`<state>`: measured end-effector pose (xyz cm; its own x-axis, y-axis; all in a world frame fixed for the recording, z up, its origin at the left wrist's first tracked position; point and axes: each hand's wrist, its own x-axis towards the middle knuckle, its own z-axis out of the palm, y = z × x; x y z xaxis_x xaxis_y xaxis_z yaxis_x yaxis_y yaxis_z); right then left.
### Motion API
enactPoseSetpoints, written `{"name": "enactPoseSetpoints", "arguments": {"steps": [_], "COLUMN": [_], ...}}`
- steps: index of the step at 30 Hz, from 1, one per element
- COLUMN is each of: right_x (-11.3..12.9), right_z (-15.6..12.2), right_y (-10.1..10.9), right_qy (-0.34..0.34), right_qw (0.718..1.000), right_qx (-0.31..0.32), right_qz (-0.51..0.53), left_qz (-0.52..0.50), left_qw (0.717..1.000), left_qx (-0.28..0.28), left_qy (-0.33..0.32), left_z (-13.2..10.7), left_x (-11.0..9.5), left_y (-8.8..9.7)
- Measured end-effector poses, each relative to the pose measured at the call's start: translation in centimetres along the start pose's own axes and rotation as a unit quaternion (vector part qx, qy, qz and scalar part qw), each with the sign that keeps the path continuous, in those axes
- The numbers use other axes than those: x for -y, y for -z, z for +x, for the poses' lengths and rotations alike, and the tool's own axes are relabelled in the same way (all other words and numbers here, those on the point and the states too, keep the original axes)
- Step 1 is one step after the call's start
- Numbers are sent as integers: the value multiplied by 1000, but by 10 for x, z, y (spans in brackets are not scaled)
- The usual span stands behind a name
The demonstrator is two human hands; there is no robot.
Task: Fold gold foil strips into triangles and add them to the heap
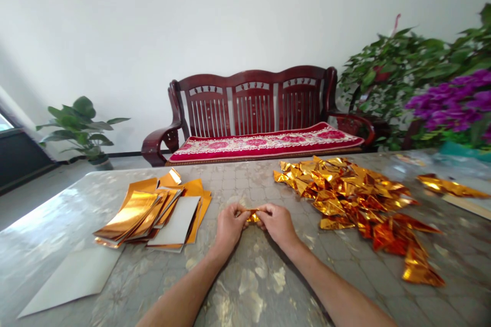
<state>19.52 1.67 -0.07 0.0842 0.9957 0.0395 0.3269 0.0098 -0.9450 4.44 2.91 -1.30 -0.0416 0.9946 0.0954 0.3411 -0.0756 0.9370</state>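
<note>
Between my two hands is a small folded piece of gold foil paper (253, 216), held low over the table. My left hand (231, 225) pinches its left end, and my right hand (276, 222) pinches the right end. Fingers cover most of the piece, so its full shape is hidden. To the left lies a loose stack of gold foil sheets (134, 212), some with the pale back facing up. On the right spreads a heap of folded gold foil pieces (345, 189), shiny and pointed, several of them more orange.
A pale sheet (76, 276) lies apart at the table's left front. The table (245, 286) has a patterned grey cover. Clear plastic (406, 163) and another foil piece (452, 185) sit at the right. Behind stand a dark red wooden bench (253, 102), a potted plant (84, 127) and purple flowers (452, 102).
</note>
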Motion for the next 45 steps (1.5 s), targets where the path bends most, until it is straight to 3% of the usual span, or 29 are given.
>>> {"name": "enactPoseSetpoints", "arguments": {"steps": [8,13,17,23,28,31,35,45], "right_x": [-3,1,3,-1,-8,-9,-8,-12], "right_z": [0,-2,0,7,11,11,12,13], "right_y": [3,5,8,20,22,21,19,18], "right_qy": [104,130,121,97,131,141,98,129], "right_qw": [985,972,979,992,985,984,992,987], "right_qx": [-3,0,0,55,56,63,60,18], "right_qz": [-136,-198,-167,-65,-95,-90,-59,-92], "left_qz": [-31,-43,-61,-51,-97,-149,-209,-231], "left_qw": [999,997,996,994,987,980,967,966], "left_qx": [33,56,58,54,55,70,77,72], "left_qy": [-26,-8,34,84,112,115,127,88], "left_z": [-2,0,6,12,12,10,9,5], "left_x": [-2,1,2,1,-6,-11,-12,-8], "left_y": [5,3,4,11,12,16,21,20]}}
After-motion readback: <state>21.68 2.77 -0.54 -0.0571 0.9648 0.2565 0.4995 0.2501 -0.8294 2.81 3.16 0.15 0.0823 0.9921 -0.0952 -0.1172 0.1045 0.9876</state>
